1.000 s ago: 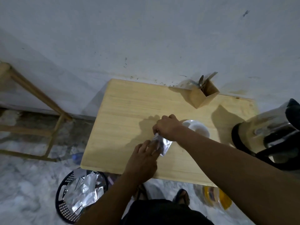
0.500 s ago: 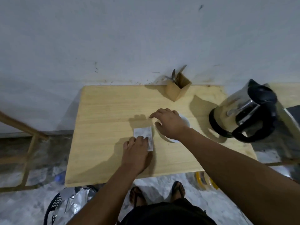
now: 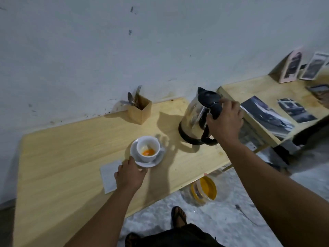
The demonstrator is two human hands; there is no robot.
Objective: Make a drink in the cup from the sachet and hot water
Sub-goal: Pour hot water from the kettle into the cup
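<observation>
Right hand point(image 3: 224, 120): closed around the black handle of the kettle point(image 3: 197, 118), which stands on the counter point(image 3: 71, 148) at 2 o'clock from the cup.

Left hand point(image 3: 129, 173): fingers spread, tips touching the saucer point(image 3: 149, 162) rim at its 7 o'clock edge, grasping nothing; its heel lies over the sachet point(image 3: 108, 174).

Cup point(image 3: 148, 148): white, upright on the saucer near mid-counter, orange powder at the bottom. We judge it light, brittle and prone to sliding; steadying at the saucer rim suits it.

Kettle: we judge it heavy if full, hot-walled and smooth; the handle is the only safe hold.

Sachet: flat on the counter at 8 o'clock from the cup, limp and light.

Cutlery box point(image 3: 140, 111): at 12 o'clock, against the wall.

Change: half a second ago our right hand covered the cup and our left pressed the sachet; the right has since crossed to the kettle, the left to the saucer.
</observation>
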